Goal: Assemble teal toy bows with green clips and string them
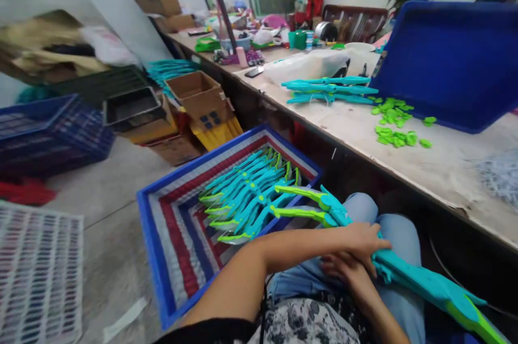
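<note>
A long bundle of turquoise and lime-green plastic parts (416, 274) lies across my thighs, its forked green ends reaching left over the crate. My left hand (362, 241) crosses my body and is closed around its middle. My right hand (350, 274) rests just below, partly covered by the left wrist, its fingers stretched out toward the left with nothing visible in them. Beside my knees, a blue crate (151, 247) lined with striped woven cloth holds a row of similar turquoise and green plastic pieces (246, 193).
The workbench (445, 171) runs along the right, bearing more turquoise pieces (327, 89), small green parts (394, 112) and a tilted blue bin (453, 63). Cardboard boxes (196, 96), another blue crate (52, 133) and a white plastic basket (40, 274) stand to the left.
</note>
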A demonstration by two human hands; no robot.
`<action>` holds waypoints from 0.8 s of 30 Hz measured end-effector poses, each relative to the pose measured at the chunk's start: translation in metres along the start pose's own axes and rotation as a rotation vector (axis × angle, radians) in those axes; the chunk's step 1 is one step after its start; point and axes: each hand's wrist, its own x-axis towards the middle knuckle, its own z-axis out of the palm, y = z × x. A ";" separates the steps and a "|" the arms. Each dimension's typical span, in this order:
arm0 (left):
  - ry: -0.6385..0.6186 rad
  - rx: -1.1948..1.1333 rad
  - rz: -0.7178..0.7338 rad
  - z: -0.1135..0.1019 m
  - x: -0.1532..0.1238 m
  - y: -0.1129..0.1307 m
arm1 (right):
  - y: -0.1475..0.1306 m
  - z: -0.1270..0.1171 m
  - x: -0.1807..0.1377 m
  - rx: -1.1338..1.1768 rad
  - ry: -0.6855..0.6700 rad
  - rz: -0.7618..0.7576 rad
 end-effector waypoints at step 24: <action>0.318 -0.084 0.042 0.041 0.039 -0.017 | -0.053 -0.093 -0.101 -0.411 0.040 0.399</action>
